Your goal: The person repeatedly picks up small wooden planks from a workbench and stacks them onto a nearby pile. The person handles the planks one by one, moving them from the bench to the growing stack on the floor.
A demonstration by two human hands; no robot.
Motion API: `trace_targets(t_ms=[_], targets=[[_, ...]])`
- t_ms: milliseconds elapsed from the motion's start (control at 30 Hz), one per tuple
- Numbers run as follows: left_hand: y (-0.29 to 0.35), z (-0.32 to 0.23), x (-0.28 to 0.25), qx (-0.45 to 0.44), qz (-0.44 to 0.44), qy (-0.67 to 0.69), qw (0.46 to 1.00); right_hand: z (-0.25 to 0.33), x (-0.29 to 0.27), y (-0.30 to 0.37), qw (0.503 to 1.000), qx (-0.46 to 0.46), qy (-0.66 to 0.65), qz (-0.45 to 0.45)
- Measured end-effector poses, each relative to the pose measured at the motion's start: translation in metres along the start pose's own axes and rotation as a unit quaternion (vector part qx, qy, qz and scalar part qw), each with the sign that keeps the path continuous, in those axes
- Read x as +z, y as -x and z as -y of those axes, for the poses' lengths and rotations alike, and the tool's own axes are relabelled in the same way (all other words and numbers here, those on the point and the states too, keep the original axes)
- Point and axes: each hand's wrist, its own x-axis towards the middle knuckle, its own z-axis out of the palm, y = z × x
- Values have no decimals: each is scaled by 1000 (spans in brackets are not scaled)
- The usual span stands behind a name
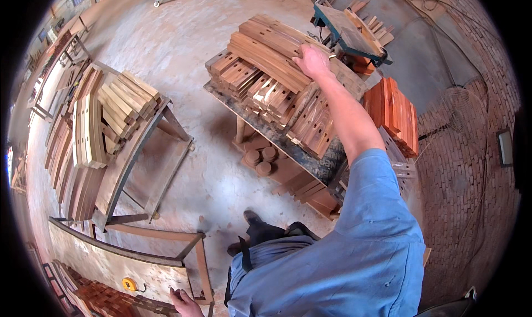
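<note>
My right arm stretches over a low worktable [265,135] heaped with brown wooden slats. My right hand [314,62] rests on the far end of the top slats [271,61], its fingers curled. A thin pale pencil-like stick [332,56] pokes out beside the hand. Dark slots are cut in many of the slats. Down at the lower left, my left hand [185,302] is partly cut off by the frame edge, its visible fingers apart with nothing seen in them. It is beside a pale bench top [160,274], where a yellow tape measure [129,284] lies.
Pale curved slats [88,131] are piled on a bench at left. Reddish boards [392,115] stand right of the worktable. Beyond is a green-edged machine table [346,32]. Round wooden pieces [260,157] sit beneath the worktable. A brick wall [471,167] rises at right.
</note>
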Motion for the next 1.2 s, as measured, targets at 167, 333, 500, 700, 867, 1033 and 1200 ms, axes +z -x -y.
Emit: trace_targets(t_ms=[167, 333, 500, 700, 867, 1033, 1200], targets=[[35, 31, -17, -76, -60, -53, 994, 28, 16, -23, 996, -42, 69, -30], [46, 17, -44, -204, -74, 64, 974, 2, 20, -3, 964, -118, 236, -13], [96, 100, -34, -245, -166, -88, 951, -24, 49, 16, 982, -158, 78, -67], [142, 195, -69, -328, -274, -169, 888, 57, 83, 117, 983, -123, -111, 82], [133, 258, -117, -301, -278, -263, 873, 139, 104, 203, 943, -177, -217, 182], [132, 297, -133, -257, -225, -307, 888, 215, 71, 298, 901, -151, -316, 255], [143, 303, -148, -112, -253, -333, 901, 249, 57, 363, 882, -222, -331, 251]])
